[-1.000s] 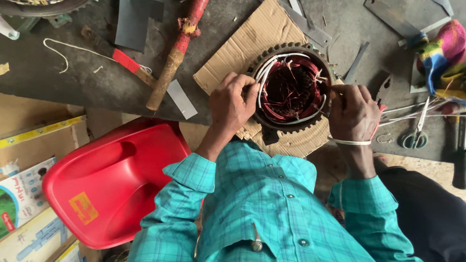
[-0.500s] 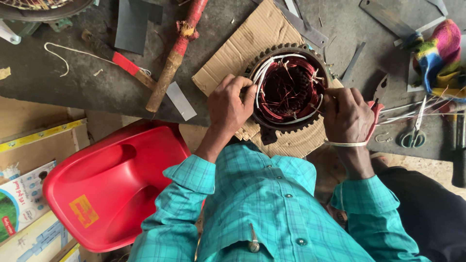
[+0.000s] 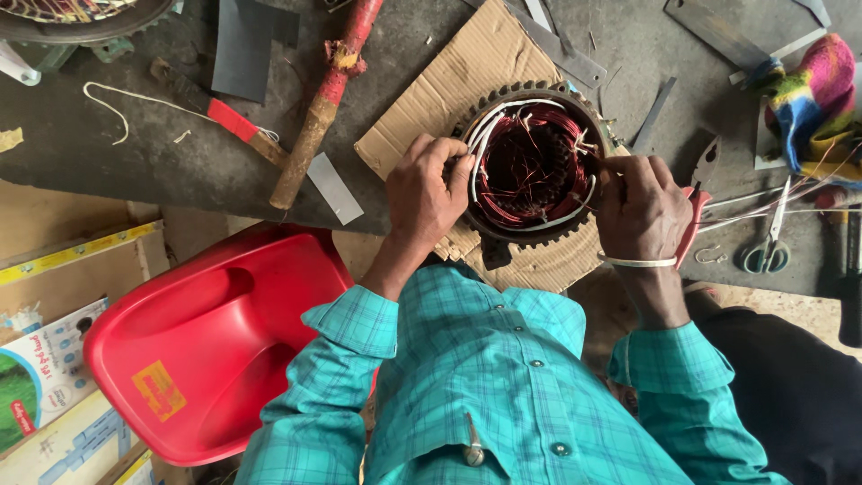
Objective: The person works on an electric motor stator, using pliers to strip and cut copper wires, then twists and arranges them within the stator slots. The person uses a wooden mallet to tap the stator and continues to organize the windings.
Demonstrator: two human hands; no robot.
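While on cardboard, motor stator between both hands.

My right hand has shifted since a second ago: then it sat spread against the outer right edge of the round toothed metal stator with red copper windings, fingers wrapped around its side. Now it has drawn in on top of the stator's right rim, fingers bunched and pinching at the windings there. My left hand has crept a little further over the stator's left rim, its fingertips now pressed onto the white sleeved wires just inside that rim.
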